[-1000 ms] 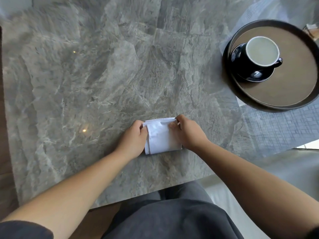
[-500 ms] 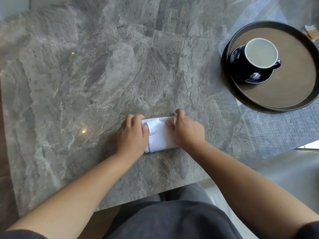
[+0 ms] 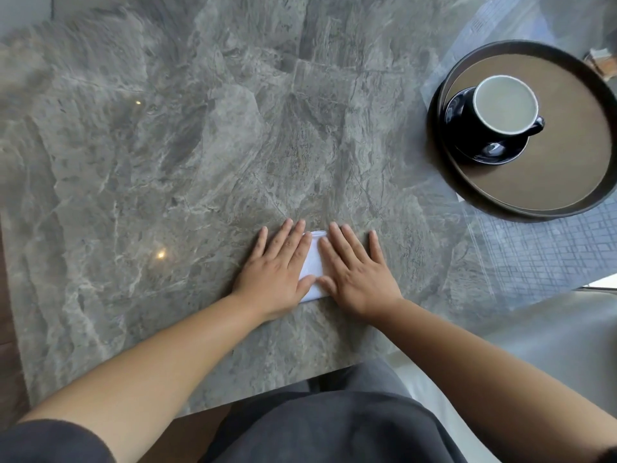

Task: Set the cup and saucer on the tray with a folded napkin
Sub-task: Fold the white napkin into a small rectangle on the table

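- Done: my cup (image 3: 504,106) sits on its saucer (image 3: 484,152) on the tray (image 3: 567,182), at 2 o'clock.
- My left hand (image 3: 277,269) and right hand (image 3: 357,272) lie flat and open, pressing the napkin (image 3: 314,262) on the table (image 3: 167,162) (mostly hidden).
- Left: put it on the tray.

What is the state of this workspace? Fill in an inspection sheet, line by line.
Surface: grey marble table, glossy, with window reflections at right.
Job's things: cup on saucer, both on round tray; white napkin folded, flat on the table, not on the tray.
Clutter: small object past the tray's far edge, too cut off to tell.
Grips: left hand and right hand flat, pressing the napkin, fingers spread.
Cables: nothing seen.
Surroundings: person's dark clothing below.
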A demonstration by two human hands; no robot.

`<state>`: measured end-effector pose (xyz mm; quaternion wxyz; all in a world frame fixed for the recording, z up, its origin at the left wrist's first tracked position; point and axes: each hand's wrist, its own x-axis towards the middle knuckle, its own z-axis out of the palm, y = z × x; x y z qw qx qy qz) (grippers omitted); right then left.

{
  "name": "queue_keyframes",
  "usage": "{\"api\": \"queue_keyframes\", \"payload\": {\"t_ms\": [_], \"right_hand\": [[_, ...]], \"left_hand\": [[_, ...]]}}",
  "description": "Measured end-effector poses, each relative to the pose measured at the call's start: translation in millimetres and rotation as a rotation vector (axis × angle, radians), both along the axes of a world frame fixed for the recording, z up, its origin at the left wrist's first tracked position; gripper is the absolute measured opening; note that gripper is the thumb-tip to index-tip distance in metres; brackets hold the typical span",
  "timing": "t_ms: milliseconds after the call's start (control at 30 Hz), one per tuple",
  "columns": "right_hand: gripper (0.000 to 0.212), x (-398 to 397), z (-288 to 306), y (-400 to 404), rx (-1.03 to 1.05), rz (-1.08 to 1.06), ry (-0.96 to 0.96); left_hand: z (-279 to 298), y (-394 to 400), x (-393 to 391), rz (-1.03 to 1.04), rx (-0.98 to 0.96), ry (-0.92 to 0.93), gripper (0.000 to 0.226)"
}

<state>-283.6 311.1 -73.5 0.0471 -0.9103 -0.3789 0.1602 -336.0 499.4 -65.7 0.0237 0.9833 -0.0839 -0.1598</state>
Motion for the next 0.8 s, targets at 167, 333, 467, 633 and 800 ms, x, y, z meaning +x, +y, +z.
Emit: {"api": "queue_keyframes", "payload": {"t_ms": [167,333,467,633,800], "right_hand": [[0.059,2,13,6,0.156,-0.212,0.113],[0.046,1,30,17,0.331,-0.712,0.4],[0.01,19,42,20,0.319,-0.83,0.713],[0.015,27,48,20,0.377,-0.865,0.901],[0.012,16,49,20,0.568,-0.954,0.97]], "left_hand": [[8,4,8,0.061,-0.09,-0.039,0.066],[16,0,20,0.162,-0.051,-0.063,0.067],[16,6,27,0.218,-0.058,0.033,0.066],[18,16,31,0.2,-0.218,0.118,0.055],[18,24,26,0.183,-0.344,0.096,0.043]]}}
